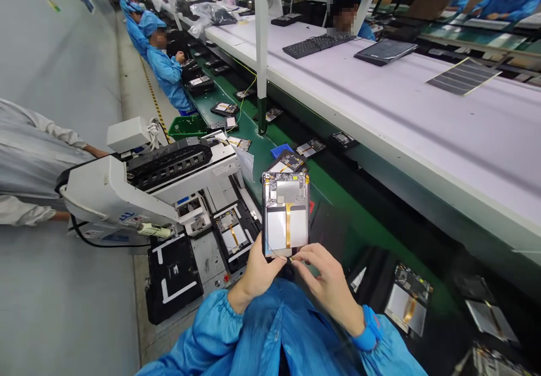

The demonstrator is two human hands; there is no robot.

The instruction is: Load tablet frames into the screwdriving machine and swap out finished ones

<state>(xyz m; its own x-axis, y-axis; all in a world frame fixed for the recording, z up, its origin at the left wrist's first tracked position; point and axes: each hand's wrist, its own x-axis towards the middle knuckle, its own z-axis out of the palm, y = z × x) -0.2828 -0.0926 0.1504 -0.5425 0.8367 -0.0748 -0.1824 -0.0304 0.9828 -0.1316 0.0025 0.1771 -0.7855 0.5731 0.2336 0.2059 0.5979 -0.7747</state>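
An opened tablet (276, 226) stands nearly upright in front of me, its circuit board at the top and a silver battery with an orange ribbon cable below. My left hand (257, 274) is closed around its lower left corner, thumb along the bottom edge. Just at the tablet's bottom edge, my right hand (327, 283) pinches with thumb and forefinger. A thin dark wire (276, 253) runs from the tablet to those fingertips, and a tiny part seems to sit at its end. The right wrist wears a blue band (367, 328).
A white bench machine (105, 190) stands at left, with another opened tablet (231, 232) in its black fixture. More opened tablets (408, 302) lie along the green conveyor belt (323, 187). A white post (262, 43) and shelf (380, 116) rise beyond. Co-workers in blue (164, 74) sit farther along.
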